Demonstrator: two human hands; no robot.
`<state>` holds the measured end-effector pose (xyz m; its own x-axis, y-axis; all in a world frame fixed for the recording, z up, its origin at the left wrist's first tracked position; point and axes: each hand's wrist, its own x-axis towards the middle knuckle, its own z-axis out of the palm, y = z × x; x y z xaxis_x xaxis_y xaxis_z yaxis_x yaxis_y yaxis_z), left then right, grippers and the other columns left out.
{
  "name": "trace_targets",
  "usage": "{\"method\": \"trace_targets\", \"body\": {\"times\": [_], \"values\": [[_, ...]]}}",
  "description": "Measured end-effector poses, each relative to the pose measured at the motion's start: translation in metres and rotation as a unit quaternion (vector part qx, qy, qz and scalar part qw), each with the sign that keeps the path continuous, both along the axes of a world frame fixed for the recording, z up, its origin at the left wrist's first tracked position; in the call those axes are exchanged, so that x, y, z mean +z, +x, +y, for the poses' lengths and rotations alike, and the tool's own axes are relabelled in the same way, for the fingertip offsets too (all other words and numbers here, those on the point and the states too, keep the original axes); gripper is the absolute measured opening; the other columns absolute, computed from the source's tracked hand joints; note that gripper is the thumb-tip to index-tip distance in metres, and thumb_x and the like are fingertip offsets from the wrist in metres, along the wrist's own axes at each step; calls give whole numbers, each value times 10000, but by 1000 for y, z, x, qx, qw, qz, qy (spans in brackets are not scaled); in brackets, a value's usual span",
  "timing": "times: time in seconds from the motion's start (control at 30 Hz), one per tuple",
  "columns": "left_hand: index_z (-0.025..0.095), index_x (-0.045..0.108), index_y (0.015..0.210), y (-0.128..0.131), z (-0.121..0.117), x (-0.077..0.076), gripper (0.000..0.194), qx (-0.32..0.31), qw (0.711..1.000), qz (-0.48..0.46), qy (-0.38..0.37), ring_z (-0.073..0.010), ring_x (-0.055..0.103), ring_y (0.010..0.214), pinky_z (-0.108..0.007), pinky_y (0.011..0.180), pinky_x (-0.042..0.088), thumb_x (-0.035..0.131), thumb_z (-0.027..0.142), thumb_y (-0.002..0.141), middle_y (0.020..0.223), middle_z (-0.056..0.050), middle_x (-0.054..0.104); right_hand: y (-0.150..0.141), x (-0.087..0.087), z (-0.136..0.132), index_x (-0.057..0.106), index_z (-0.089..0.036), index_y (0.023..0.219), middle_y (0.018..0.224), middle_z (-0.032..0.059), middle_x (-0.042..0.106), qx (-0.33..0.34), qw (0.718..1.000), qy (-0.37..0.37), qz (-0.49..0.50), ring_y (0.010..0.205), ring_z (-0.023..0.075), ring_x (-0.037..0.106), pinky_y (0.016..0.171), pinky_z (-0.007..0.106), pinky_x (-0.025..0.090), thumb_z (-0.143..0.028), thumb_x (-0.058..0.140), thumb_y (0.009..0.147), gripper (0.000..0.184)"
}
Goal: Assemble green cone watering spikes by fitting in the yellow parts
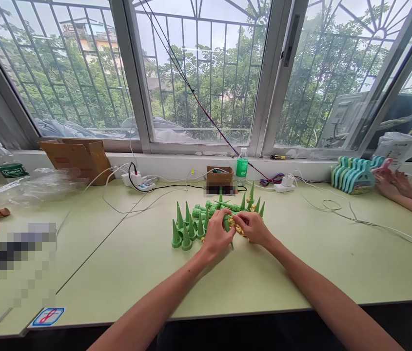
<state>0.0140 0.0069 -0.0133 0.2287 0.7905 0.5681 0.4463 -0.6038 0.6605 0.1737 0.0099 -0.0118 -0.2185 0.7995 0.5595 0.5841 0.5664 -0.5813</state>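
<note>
My left hand (217,233) is closed around a green cone-shaped plastic spike (226,224), whose tip points down toward the table. At the spike's upper end, the fingers of my right hand (254,227) are pinched together. Whatever small piece they hold is too hidden to make out. Several more green spikes (186,240) stand point-up to the left of my hands. Others lie in a pile (204,210) behind them. Small yellow plastic parts (241,232) show beneath and beside my right hand, partly covered by it.
Behind the pile are a small brown box (219,174) and a green-labelled bottle (242,165). White cables (162,193) cross the table (337,263). At right, another person's hands (392,184) touch pastel plastic hangers (354,175). A cardboard box (76,161) and plastic bag (41,187) lie left.
</note>
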Motion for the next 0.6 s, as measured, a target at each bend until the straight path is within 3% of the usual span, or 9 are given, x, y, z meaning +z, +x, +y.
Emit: {"method": "trace_targets", "body": {"times": [0.1, 0.27, 0.33, 0.47, 0.6], "values": [[196, 563, 1045, 0, -1, 0, 271, 0, 1000, -1, 3, -183, 592, 827, -304, 735, 468, 598, 187, 776, 990, -55, 609, 0, 0, 0, 528, -174, 578, 485, -30, 430, -18, 1000, 0, 3, 473, 104, 365, 477, 250, 271, -456, 406, 957, 488], [199, 555, 1069, 0, 1, -1, 298, 11, 1000, -11, 8, -193, 595, 880, -317, 765, 473, 597, 179, 774, 1033, -60, 613, -1, 6, -5, 622, -166, 850, 646, 1, 596, 13, 999, -23, 39, 530, 115, 469, 506, 237, 354, -428, 505, 918, 295], [198, 554, 1072, 0, 1, -2, 306, 10, 1000, -11, 10, -190, 597, 866, -322, 766, 475, 595, 171, 770, 1038, -62, 614, -2, 7, -7, 620, -164, 873, 685, 14, 627, 31, 998, -30, 44, 539, 117, 485, 510, 237, 368, -413, 520, 910, 271], [196, 549, 1070, 0, 0, -1, 305, 5, 1000, -6, 5, -187, 598, 832, -328, 756, 480, 596, 175, 769, 1026, -62, 617, -2, 6, -6, 614, -164, 803, 640, 7, 605, 36, 998, -27, 35, 520, 111, 454, 497, 237, 340, -399, 505, 918, 283], [194, 542, 1075, 1, -1, -1, 312, -1, 1000, -1, 3, -186, 599, 826, -323, 744, 482, 601, 187, 768, 1046, -65, 617, 0, 1, -1, 539, -168, 629, 534, -16, 492, 8, 1000, -13, 14, 495, 103, 383, 486, 245, 283, -430, 460, 936, 411]]}}
